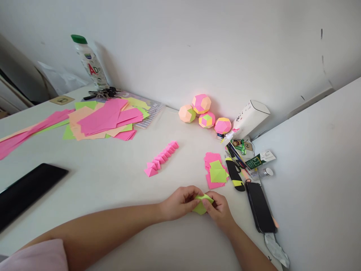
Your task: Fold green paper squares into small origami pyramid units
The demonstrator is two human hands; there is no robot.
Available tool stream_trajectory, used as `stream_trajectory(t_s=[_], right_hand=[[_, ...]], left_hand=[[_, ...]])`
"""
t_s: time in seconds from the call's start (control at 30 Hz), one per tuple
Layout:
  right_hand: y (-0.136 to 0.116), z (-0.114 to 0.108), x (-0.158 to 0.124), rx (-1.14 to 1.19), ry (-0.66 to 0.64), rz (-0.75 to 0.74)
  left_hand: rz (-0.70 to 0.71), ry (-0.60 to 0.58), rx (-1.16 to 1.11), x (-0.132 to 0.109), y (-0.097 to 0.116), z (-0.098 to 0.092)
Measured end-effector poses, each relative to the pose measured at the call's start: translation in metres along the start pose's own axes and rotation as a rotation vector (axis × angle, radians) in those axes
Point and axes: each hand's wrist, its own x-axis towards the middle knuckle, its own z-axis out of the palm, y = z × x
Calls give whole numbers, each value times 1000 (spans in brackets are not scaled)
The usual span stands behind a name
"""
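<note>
Between my two hands is a small green sheet of paper (200, 208), partly folded and raised at its upper edge. My left hand (180, 202) pinches it from the left with thumb and fingers. From the right, my right hand (218, 210) grips it, thumb pressed on its face. Just beyond my hands lies a small stack of square green sheets (218, 175) on top of pink sheets (212, 159). Farther left, a row of folded pink paper pieces (162, 157) runs slantwise across the white table (113, 169).
Several faceted paper balls (201, 104) sit against the wall. Right of the stack lie a black and yellow cutter (235, 174), pens, a glue tube (255, 161) and a black phone (261, 207). Coloured paper strips (101, 118), keys (104, 92), a bottle (91, 64) and a black tablet-like slab (31, 192) are leftward.
</note>
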Motion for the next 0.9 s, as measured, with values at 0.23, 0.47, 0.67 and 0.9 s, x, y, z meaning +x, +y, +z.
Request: stream_trajectory(t_s=[0.23, 0.47, 0.67, 0.9], right_hand=[[-3, 0, 0, -24, 5, -16], [-2, 0, 0, -22, 0, 2], [-2, 0, 0, -23, -1, -8], [-3, 1, 0, -32, 11, -11]], left_hand=[[3, -1, 9, 0, -1, 0], [0, 2, 13, 0, 0, 0], [-5, 7, 21, 0, 0, 0], [1, 7, 27, 0, -1, 0]])
